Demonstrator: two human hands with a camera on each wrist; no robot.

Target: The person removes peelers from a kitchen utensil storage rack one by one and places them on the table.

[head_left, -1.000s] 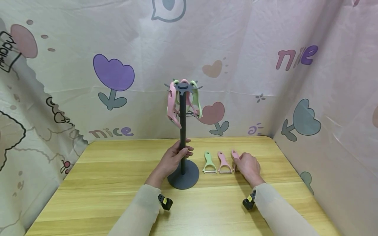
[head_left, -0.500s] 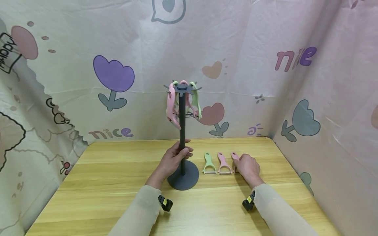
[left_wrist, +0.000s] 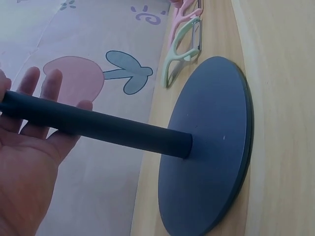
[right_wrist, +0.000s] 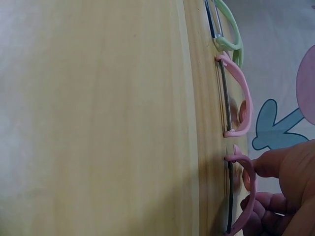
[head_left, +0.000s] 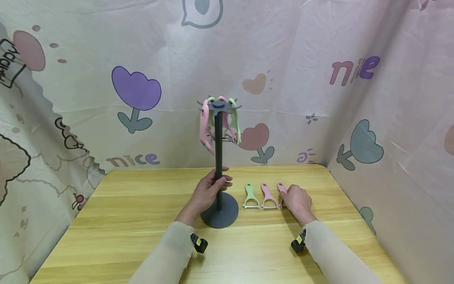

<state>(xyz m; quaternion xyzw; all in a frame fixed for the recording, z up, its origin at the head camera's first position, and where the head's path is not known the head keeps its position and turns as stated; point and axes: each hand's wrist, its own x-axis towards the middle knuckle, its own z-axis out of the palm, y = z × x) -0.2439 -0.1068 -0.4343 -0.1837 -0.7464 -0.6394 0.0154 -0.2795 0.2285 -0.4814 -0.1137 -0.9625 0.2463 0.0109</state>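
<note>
A dark grey stand (head_left: 218, 157) with a round base rises from the table, hooks spread round its top. My left hand (head_left: 205, 193) holds its pole just above the base, thumb in front and fingers behind. Several peelers hang from the hooks, among them a pink peeler (head_left: 204, 124) at the left and a green peeler (head_left: 235, 120) at the right. Right of the base my right hand (head_left: 298, 199) pinches a pink peeler (right_wrist: 252, 184) that lies on the table; the hand covers part of it in the head view.
In the same row on the wooden table (head_left: 142, 236) lie a green peeler (head_left: 250, 192) and another pink peeler (head_left: 267, 191), blades toward me. A printed curtain (head_left: 184, 59) hangs behind the table's back edge and along both sides.
</note>
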